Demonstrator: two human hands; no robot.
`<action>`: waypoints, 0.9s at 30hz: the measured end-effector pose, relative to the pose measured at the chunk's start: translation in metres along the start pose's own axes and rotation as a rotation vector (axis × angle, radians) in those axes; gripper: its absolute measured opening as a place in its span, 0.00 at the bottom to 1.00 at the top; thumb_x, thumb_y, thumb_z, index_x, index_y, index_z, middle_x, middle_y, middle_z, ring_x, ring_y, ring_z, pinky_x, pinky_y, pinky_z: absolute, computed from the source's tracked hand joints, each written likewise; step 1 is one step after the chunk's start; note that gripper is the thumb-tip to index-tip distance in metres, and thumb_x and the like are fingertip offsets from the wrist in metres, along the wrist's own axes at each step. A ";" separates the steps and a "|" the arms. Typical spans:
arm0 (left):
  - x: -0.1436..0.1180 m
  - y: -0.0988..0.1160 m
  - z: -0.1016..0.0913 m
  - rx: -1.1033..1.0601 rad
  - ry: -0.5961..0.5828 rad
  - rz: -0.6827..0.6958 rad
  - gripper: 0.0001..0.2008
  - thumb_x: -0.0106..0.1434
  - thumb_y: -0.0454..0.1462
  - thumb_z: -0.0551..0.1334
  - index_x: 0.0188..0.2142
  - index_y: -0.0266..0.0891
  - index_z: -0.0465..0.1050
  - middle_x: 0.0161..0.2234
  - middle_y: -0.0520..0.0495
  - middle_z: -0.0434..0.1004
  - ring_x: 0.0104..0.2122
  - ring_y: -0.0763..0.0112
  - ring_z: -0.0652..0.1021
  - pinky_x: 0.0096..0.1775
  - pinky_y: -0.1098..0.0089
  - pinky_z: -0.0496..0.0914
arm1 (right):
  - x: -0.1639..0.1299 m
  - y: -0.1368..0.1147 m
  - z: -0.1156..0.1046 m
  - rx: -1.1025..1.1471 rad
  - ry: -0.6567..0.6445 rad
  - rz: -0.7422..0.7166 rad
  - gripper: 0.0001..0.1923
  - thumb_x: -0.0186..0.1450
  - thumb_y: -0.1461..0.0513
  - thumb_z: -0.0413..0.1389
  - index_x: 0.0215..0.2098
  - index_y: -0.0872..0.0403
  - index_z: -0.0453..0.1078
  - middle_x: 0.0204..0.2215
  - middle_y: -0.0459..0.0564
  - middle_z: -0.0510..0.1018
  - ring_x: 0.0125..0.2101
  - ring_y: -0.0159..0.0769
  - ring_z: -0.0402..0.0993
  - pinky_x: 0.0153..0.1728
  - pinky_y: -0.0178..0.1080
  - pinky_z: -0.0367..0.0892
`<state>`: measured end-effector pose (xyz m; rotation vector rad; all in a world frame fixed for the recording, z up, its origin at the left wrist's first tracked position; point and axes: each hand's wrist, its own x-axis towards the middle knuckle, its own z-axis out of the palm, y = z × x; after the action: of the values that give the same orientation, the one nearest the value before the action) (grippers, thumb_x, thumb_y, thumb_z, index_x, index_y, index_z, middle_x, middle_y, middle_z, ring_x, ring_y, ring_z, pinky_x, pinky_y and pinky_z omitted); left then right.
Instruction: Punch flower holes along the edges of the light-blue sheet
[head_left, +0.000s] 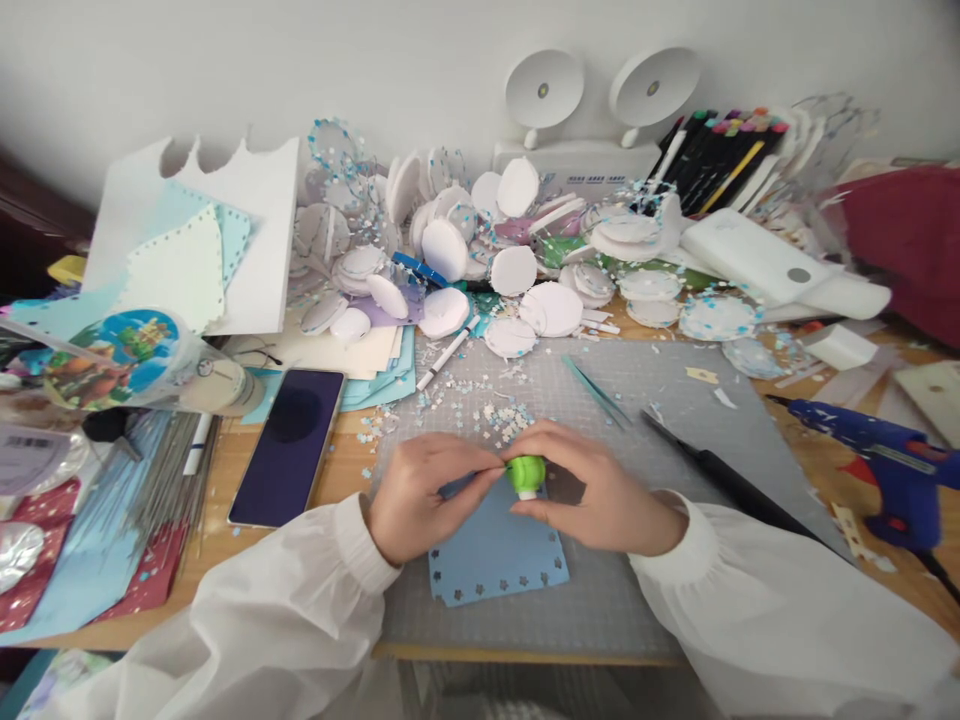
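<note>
- We see a wooden desk (247, 585) pushed against a plain pale wall, crowded with craft litter; a grey cutting mat (600, 600) lies under both hands.
- Our left hand (424, 495) is closed, fingertips pinching the edge of a blue paper sheet (495, 560) just beside the green punch (526, 475).
- Our right hand (592, 490) is closed around the green punch, thumb below and fingers over it; the punch sits between the two hands, on the upper edge of the blue sheet.
- The blue sheet lies on the mat below the hands, with small flower-shaped holes along its border.
- Just beyond the hands we find tiny punched paper bits (495, 410) scattered on the mat.
- Left of the left hand a dark phone (289, 445) lies face up, screen off.
- Right of the right hand sit a black-handled tool (720, 475) and, further out, a blue glue gun (885, 450).
- Beyond the hands rises a heap of white round discs (480, 260), with a tray of marker pens (720, 150) and a white twin-dish lamp (592, 100) by the wall.
- Far left lies a plastic tub with a cartoon label (127, 355); we cannot read any writing on it, nor the small print on the lamp base.
</note>
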<state>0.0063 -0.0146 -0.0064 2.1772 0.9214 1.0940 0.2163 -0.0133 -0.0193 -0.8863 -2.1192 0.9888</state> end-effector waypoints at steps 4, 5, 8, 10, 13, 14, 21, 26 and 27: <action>0.000 -0.003 -0.001 0.057 -0.028 0.071 0.04 0.61 0.30 0.62 0.36 0.36 0.75 0.29 0.47 0.81 0.28 0.71 0.79 0.32 0.72 0.72 | 0.001 0.000 0.000 -0.062 0.005 -0.034 0.17 0.59 0.62 0.62 0.46 0.53 0.67 0.39 0.52 0.73 0.41 0.37 0.69 0.43 0.41 0.66; 0.000 -0.004 -0.001 0.068 -0.035 0.087 0.04 0.61 0.30 0.62 0.36 0.37 0.75 0.29 0.47 0.81 0.28 0.70 0.79 0.32 0.72 0.72 | 0.001 -0.001 0.000 -0.073 0.007 -0.040 0.17 0.59 0.62 0.62 0.46 0.53 0.67 0.39 0.52 0.73 0.41 0.38 0.69 0.44 0.42 0.66; 0.000 -0.005 -0.002 0.093 -0.049 0.128 0.05 0.62 0.30 0.61 0.37 0.37 0.75 0.30 0.47 0.81 0.29 0.70 0.79 0.33 0.71 0.72 | 0.001 -0.001 0.001 -0.096 0.011 -0.046 0.17 0.59 0.62 0.62 0.46 0.54 0.67 0.39 0.52 0.74 0.41 0.39 0.69 0.44 0.43 0.66; 0.000 -0.005 -0.002 0.100 -0.052 0.140 0.05 0.62 0.30 0.60 0.37 0.37 0.74 0.30 0.47 0.81 0.29 0.70 0.79 0.33 0.71 0.72 | 0.001 -0.001 0.001 -0.107 0.012 -0.043 0.17 0.60 0.62 0.61 0.47 0.53 0.67 0.39 0.52 0.74 0.42 0.39 0.69 0.44 0.42 0.66; 0.000 -0.006 -0.002 0.114 -0.058 0.142 0.05 0.62 0.31 0.60 0.37 0.38 0.74 0.30 0.47 0.81 0.29 0.70 0.79 0.32 0.71 0.72 | 0.000 -0.001 0.001 -0.127 0.004 -0.036 0.16 0.60 0.63 0.61 0.46 0.54 0.66 0.39 0.52 0.73 0.41 0.39 0.68 0.42 0.42 0.66; 0.000 -0.006 -0.002 0.121 -0.061 0.142 0.05 0.62 0.31 0.60 0.37 0.38 0.74 0.30 0.47 0.81 0.29 0.70 0.79 0.32 0.71 0.72 | 0.000 -0.001 0.002 -0.135 0.003 -0.034 0.16 0.60 0.63 0.60 0.46 0.54 0.66 0.39 0.52 0.73 0.41 0.39 0.68 0.42 0.42 0.66; -0.001 -0.006 0.000 0.151 -0.063 0.152 0.05 0.63 0.31 0.59 0.37 0.38 0.74 0.30 0.47 0.81 0.29 0.70 0.79 0.32 0.71 0.72 | 0.000 -0.005 0.007 -0.211 0.060 -0.008 0.09 0.61 0.63 0.59 0.40 0.55 0.67 0.33 0.51 0.71 0.36 0.39 0.65 0.38 0.43 0.60; -0.002 -0.005 0.000 0.171 -0.043 0.139 0.06 0.61 0.30 0.60 0.38 0.38 0.73 0.31 0.48 0.81 0.29 0.71 0.78 0.33 0.70 0.71 | 0.002 -0.007 0.007 -0.267 0.082 0.001 0.08 0.62 0.62 0.58 0.39 0.55 0.67 0.32 0.49 0.71 0.35 0.39 0.64 0.39 0.43 0.55; -0.001 -0.004 -0.001 0.186 -0.035 0.138 0.07 0.60 0.30 0.61 0.39 0.38 0.73 0.32 0.47 0.81 0.31 0.70 0.78 0.34 0.70 0.71 | 0.002 -0.007 0.007 -0.279 0.083 0.006 0.08 0.62 0.61 0.58 0.39 0.55 0.67 0.31 0.49 0.71 0.35 0.39 0.64 0.39 0.43 0.54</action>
<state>0.0038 -0.0128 -0.0098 2.4360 0.8999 1.0668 0.2074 -0.0183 -0.0166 -1.0491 -2.2173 0.6555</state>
